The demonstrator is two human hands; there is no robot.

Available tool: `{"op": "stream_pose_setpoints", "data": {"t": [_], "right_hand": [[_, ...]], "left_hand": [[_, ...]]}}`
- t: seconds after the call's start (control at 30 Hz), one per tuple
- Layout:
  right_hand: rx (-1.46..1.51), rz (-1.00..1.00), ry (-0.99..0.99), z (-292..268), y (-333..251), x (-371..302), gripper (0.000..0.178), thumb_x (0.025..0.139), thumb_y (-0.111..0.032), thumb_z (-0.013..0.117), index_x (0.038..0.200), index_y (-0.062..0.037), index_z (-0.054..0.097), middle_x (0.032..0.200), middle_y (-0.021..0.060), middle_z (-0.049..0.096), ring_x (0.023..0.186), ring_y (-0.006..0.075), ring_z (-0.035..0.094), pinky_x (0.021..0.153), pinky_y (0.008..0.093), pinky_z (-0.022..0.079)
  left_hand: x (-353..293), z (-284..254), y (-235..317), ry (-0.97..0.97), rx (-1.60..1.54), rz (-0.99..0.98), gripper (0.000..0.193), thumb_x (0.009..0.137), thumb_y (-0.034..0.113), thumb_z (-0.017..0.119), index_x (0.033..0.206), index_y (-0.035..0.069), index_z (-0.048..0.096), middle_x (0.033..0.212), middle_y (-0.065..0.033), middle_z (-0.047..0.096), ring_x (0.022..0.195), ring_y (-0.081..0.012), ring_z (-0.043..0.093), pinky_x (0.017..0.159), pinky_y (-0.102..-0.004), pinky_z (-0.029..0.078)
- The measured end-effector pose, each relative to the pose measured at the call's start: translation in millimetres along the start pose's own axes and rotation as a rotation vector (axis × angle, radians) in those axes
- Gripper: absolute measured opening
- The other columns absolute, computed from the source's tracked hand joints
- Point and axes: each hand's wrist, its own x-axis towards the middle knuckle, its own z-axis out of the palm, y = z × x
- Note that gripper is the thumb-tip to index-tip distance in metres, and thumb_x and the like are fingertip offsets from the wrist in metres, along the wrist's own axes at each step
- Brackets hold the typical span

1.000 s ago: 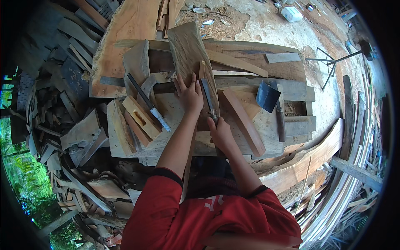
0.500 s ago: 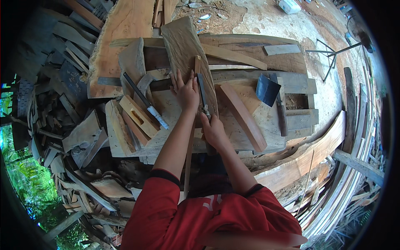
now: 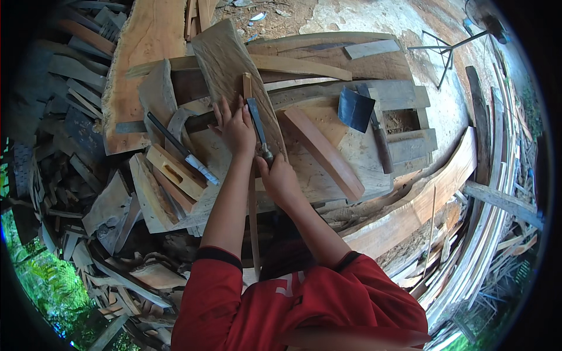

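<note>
A narrow wood strip (image 3: 247,86) lies lengthwise on a long, rough board (image 3: 218,52) that is propped at a slant on the workbench. My left hand (image 3: 237,131) rests on the strip and board, its fingers spread and pointing away from me. Closed around the handle of a chisel (image 3: 256,121) is my right hand (image 3: 279,180), just nearer to me. The chisel's flat metal blade lies along the strip, right beside my left fingers. How the cutting edge meets the wood is too small to tell.
Left on the bench are a wooden hand plane (image 3: 175,171), a dark rod with a wrapped end (image 3: 181,146) and a curved wooden piece (image 3: 178,126). To the right lie a reddish beam (image 3: 325,153) and a broad-bladed tool (image 3: 357,110). Scrap wood (image 3: 114,202) piles up around.
The whole view has shifted and turned a little, so the bench sits farther left. Both hands stay at about the same place on the board, the chisel still in my right hand.
</note>
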Motion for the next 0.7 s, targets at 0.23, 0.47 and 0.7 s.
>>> {"op": "stream_pose_setpoints", "data": {"t": [0.23,0.47,0.7], "right_hand": [[-0.189,0.049,-0.003,-11,-3,1,0.043,0.086,-0.037,0.049,0.088,0.0060,0.047,0.073,0.0287,0.059,0.073,0.0429,0.059,0.064,0.0462,0.048],[0.117,0.039,-0.138,-19,2,6,0.045,0.087,-0.040,0.047,0.087,0.0048,0.046,0.067,0.0189,0.057,0.054,0.0299,0.060,0.050,0.0384,0.049],[0.790,0.236,-0.368,-14,-10,0,0.046,0.089,-0.043,0.044,0.084,0.0032,0.047,0.062,0.0082,0.050,0.043,0.0166,0.054,0.040,0.0313,0.045]], "left_hand": [[3,-4,4,-0.018,-0.010,-0.010,0.036,0.092,0.038,0.032,0.120,0.029,0.053,0.140,-0.0050,0.029,0.133,-0.0245,0.016,0.101,-0.0615,0.007],[3,-5,2,-0.019,-0.032,-0.024,0.036,0.092,0.039,0.033,0.120,0.030,0.053,0.142,-0.0052,0.026,0.134,-0.0244,0.016,0.100,-0.0618,0.007],[3,-4,4,-0.035,-0.056,-0.042,0.035,0.092,0.041,0.033,0.119,0.032,0.053,0.142,-0.0059,0.025,0.133,-0.0248,0.017,0.100,-0.0623,0.008]]}}
